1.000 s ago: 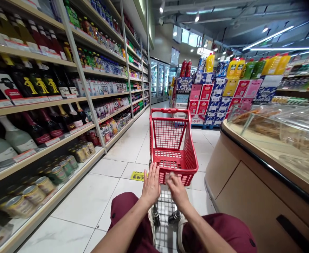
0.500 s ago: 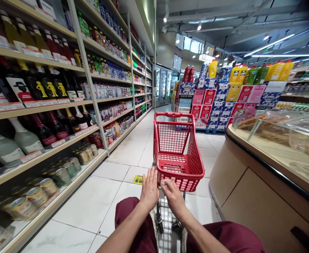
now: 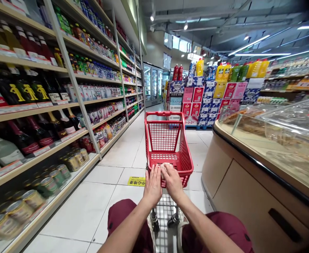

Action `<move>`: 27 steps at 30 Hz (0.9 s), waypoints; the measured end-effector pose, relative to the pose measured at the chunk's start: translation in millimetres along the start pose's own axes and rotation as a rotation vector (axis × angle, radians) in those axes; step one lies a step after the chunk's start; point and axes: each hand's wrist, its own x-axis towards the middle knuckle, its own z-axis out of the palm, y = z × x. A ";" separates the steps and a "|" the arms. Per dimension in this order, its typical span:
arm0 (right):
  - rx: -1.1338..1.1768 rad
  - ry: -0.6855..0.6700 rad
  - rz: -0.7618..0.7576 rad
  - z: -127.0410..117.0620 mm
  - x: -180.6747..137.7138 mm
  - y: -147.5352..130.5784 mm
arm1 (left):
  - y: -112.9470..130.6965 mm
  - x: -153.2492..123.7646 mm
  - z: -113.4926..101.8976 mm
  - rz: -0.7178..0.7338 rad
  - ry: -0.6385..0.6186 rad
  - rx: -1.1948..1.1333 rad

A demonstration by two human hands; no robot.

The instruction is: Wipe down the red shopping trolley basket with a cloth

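A red plastic shopping cart [image 3: 188, 160] stands upright right before me, its basket holding nothing that I can see. My left hand [image 3: 153, 185] is stretched flat, fingers straight and close together, over the near rim of the basket. Beside it, my right hand [image 3: 173, 181] is curled, with a pale crumpled wad [image 3: 167, 166], tissue-like, partly hidden under its fingers. The hands almost meet at the thumbs. Whether either one touches the cart's rim I cannot tell.
Drink shelves [image 3: 75, 105] line the left side. A counter [image 3: 228, 168] with clear food covers curves close on the right. Stacked cartons [image 3: 196, 105] topped with juice bottles stand ahead. A yellow floor sticker [image 3: 136, 181] lies left of the cart.
Both hands have moved forward and up onto the cart's near rim. My right hand has come closer to the left, keeping the pale wad. The view has turned slightly right.
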 end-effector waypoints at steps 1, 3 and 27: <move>-0.001 -0.006 -0.016 -3.2 -1.3 10.5 | 1.9 1.8 0.7 0.009 -0.015 0.004; 0.003 0.002 -0.008 -15.0 -11.5 36.8 | 3.8 3.3 1.3 0.029 -0.040 0.012; 0.052 -0.041 0.154 -6.3 -27.3 20.4 | 12.0 6.1 -16.8 -0.030 -0.229 0.127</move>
